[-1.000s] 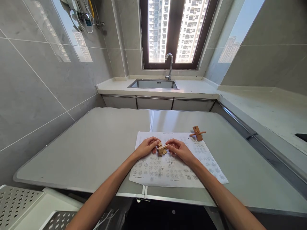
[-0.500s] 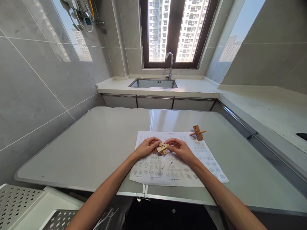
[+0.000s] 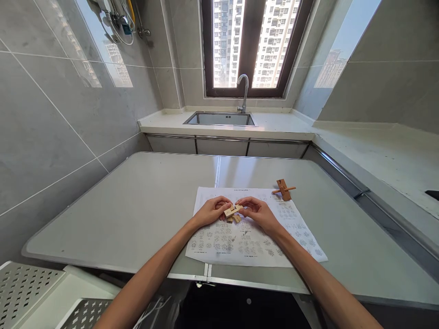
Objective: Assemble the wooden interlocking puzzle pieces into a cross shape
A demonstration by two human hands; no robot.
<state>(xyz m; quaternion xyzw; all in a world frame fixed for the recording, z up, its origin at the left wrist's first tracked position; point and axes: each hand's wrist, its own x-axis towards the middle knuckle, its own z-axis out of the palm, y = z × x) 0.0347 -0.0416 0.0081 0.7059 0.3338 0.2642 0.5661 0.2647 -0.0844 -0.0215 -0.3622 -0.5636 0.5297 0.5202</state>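
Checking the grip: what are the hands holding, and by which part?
A small wooden block, its ends pinched between left hand and right hand.

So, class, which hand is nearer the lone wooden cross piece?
Right. The right hand is down-left of the wooden cross piece; the left hand lies farther left.

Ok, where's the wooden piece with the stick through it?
Head view, right of centre: the wooden piece lies at the printed sheet's far right corner, beyond the right hand.
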